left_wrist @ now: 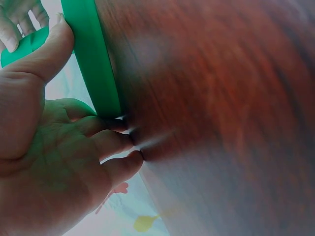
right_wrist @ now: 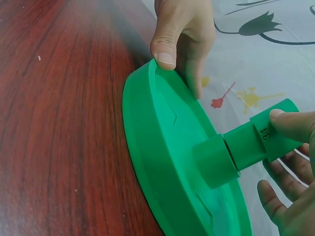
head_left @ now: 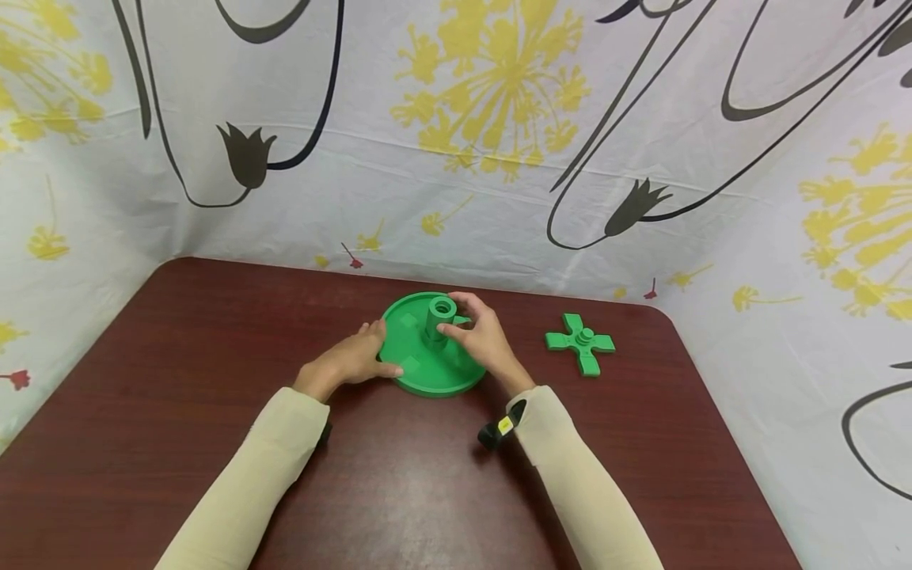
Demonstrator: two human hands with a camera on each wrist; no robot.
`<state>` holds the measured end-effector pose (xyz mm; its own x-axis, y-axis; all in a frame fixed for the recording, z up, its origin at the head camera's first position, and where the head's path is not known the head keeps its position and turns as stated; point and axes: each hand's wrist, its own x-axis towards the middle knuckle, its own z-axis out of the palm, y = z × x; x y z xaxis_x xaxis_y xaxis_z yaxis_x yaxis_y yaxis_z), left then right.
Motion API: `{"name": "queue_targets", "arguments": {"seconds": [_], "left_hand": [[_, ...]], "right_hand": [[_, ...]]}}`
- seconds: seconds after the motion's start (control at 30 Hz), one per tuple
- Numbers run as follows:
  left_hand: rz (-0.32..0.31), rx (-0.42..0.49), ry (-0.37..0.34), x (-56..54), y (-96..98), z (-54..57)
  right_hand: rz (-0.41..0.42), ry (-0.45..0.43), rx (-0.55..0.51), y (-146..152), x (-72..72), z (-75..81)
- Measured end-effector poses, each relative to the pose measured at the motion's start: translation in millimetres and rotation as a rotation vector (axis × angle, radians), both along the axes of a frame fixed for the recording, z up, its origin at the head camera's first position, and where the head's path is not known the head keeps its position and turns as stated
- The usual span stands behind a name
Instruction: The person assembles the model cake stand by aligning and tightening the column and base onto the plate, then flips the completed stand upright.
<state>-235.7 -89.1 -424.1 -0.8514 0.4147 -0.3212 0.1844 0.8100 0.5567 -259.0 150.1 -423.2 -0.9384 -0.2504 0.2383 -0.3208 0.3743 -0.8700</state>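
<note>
A round green base with a raised rim [head_left: 435, 381] lies flat on the table. My left hand [head_left: 349, 358] holds its left edge, thumb over the rim and fingers along the outer side; in the left wrist view the fingertips reach down to the tabletop. From the base's middle rises a short round socket [right_wrist: 215, 161]. A narrower green cylinder [right_wrist: 246, 147] stands upright in this socket, its wider upper part marked "3A" and its top end hollow. My right hand [head_left: 486, 336] pinches that upper part between thumb and fingers.
To the right of the base, a green cross-shaped piece [head_left: 584, 342] with a stepped round stud in its middle lies on the dark red wood table [head_left: 399, 491]. Behind the table hangs a white sheet [head_left: 370, 158] with flower prints.
</note>
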Motion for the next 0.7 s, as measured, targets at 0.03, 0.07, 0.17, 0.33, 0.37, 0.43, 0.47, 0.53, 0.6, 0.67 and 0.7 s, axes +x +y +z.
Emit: {"name": "queue_targets", "arguments": {"seconds": [0.03, 0.07, 0.17, 0.33, 0.37, 0.43, 0.47, 0.53, 0.6, 0.67, 0.7], "left_hand": [[0.001, 0.001, -0.001, 0.3, -0.3, 0.3], [0.002, 0.001, -0.001, 0.4, -0.4, 0.4], [0.004, 0.005, -0.004, 1.0, -0.6, 0.9], [0.007, 0.002, -0.009, 2.4, -0.8, 0.6], [0.007, 0.001, -0.009, 2.8, -0.9, 0.5], [0.008, 0.001, -0.011, 2.7, -0.5, -0.1], [0.008, 0.001, -0.012, 2.6, -0.2, -0.4], [0.005, 0.002, -0.01, 1.5, 0.5, -0.8], [0.002, 0.002, -0.008, 0.2, 1.0, -0.7], [0.001, 0.006, -0.01, -0.1, 1.0, -0.9], [0.001, 0.008, -0.012, -0.1, 0.9, -1.0]], "right_hand": [[-0.001, 0.002, 0.009, -1, 3.1, 4.5], [-0.002, 0.0, 0.013, -2, 6.2, 9.0], [-0.006, -0.005, 0.014, -6, 13.9, 20.7], [-0.019, 0.005, 0.03, -4, 5.3, 4.8], [-0.017, 0.0, 0.036, -3, 2.8, 0.7], [0.001, -0.017, 0.028, -1, 0.1, -3.8], [0.013, -0.027, 0.02, 0, 0.2, -3.6], [0.039, -0.036, -0.007, 1, -0.4, -3.1], [0.068, -0.029, -0.036, 3, -0.8, -1.6], [0.085, -0.022, -0.058, 4, -1.8, -2.2], [0.09, -0.019, -0.066, 4, -2.4, -2.6]]}}
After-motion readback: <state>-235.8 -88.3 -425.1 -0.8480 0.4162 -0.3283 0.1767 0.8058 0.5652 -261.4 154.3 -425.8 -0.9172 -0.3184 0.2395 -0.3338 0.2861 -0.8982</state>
